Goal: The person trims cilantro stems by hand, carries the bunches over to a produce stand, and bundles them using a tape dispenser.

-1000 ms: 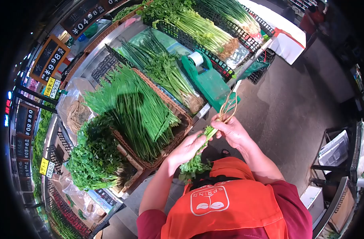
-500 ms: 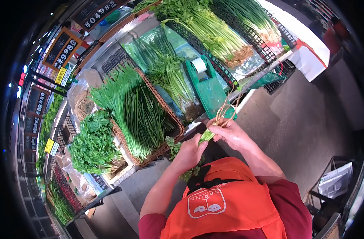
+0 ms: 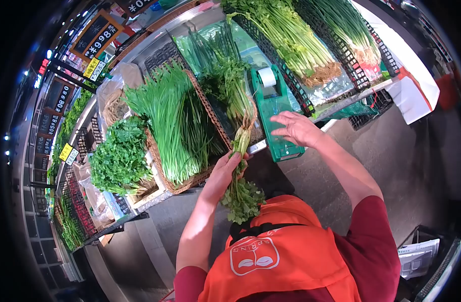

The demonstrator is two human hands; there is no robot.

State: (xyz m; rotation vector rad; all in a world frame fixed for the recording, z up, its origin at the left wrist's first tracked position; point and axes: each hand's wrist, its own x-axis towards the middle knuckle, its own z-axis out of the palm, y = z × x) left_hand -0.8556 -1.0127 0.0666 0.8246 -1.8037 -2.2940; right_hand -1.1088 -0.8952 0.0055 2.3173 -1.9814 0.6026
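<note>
My left hand (image 3: 221, 175) is wrapped round the stems of a bunch of cilantro (image 3: 243, 196). Its leaves hang down towards my apron, and its long pale roots point up and away. Over the green tape dispenser (image 3: 280, 148), my right hand (image 3: 299, 130) holds nothing, its fingers stretched out and apart. Whether the fingertips touch the dispenser I cannot tell. A white roll of tape (image 3: 266, 77) sits at the dispenser's far end.
A wicker basket of garlic chives (image 3: 170, 126) stands left of the bunch, with more leafy greens (image 3: 120, 161) beyond. Black crates at the back hold celery (image 3: 286, 35) and spring onions (image 3: 344, 25). A black rack (image 3: 417, 256) stands at lower right.
My right hand has let go of the bunch and moved right, over the dispenser. My left hand has moved slightly left and up with the cilantro, and the view has shifted.
</note>
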